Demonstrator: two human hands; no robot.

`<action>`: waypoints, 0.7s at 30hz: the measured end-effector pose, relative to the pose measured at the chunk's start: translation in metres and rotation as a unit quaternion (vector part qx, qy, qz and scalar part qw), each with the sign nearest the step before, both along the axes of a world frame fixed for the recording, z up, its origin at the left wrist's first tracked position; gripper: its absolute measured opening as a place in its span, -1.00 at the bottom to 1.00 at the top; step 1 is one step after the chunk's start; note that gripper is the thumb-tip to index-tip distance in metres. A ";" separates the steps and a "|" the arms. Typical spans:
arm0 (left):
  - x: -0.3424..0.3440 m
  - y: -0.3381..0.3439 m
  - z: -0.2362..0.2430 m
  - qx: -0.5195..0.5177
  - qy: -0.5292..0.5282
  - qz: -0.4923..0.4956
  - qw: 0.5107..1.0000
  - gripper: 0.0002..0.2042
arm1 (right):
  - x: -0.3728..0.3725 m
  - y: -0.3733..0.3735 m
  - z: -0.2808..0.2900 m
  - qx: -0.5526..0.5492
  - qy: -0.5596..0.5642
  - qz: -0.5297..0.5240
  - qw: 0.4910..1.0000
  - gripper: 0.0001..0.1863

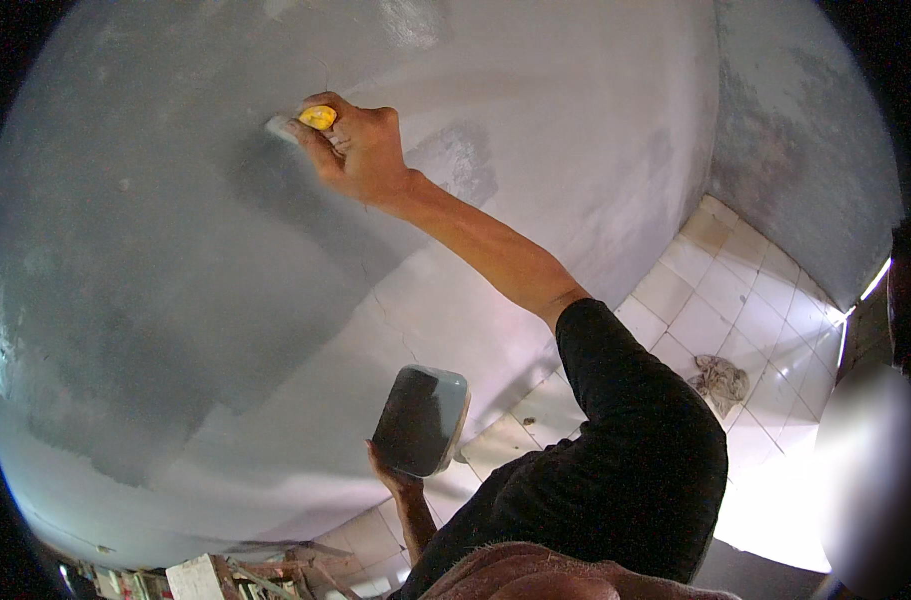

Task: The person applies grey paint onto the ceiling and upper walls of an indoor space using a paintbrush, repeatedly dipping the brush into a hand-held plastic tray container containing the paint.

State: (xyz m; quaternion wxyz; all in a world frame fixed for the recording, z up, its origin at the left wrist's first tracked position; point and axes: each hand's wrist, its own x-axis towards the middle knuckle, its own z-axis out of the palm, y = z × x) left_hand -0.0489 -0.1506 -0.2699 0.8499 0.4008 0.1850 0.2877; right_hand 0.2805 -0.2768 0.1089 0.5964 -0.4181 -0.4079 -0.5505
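Observation:
My right hand (pixel 360 155) is raised to the wall and closed around a paintbrush with a yellow handle (pixel 318 118). The brush's pale bristles (pixel 280 128) touch the wall (pixel 305 290), beside a darker, wet-looking grey patch. Lower down, my left hand (pixel 397 478) grips a rectangular plastic tub (pixel 460 410) by its side and underneath. Dark grey paint (pixel 412 420) covers much of the tub's inside. Most of the left fingers are hidden behind the tub.
Darker grey coats much of the wall's left side; paler grey shows lower down. A second grey wall (pixel 805 130) meets it at the right. A crumpled rag (pixel 720 380) lies on the white tiled floor (pixel 695 290). Wooden pieces and clutter (pixel 200 578) stand at lower left.

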 end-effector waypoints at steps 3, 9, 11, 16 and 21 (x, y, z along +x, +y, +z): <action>0.003 0.000 0.003 -0.019 -0.013 -0.014 1.000 -0.32 | 0.013 -0.014 -0.001 0.016 0.061 0.139 0.988 -0.87; 0.003 -0.005 0.004 -0.029 -0.037 -0.017 0.999 -0.34 | 0.137 -0.108 -0.014 0.126 0.105 -0.081 0.983 -0.88; -0.004 -0.004 0.004 -0.015 -0.022 -0.007 1.000 -0.34 | 0.133 -0.125 -0.012 0.152 0.083 -0.156 0.972 -0.90; 0.009 -0.002 -0.002 -0.008 -0.017 -0.028 0.999 -0.34 | 0.133 -0.097 -0.024 0.098 0.069 -0.280 0.953 -0.80; -0.001 -0.004 0.008 -0.018 0.016 -0.009 1.000 -0.33 | -0.004 0.007 -0.032 -0.023 0.020 -0.016 0.999 -0.86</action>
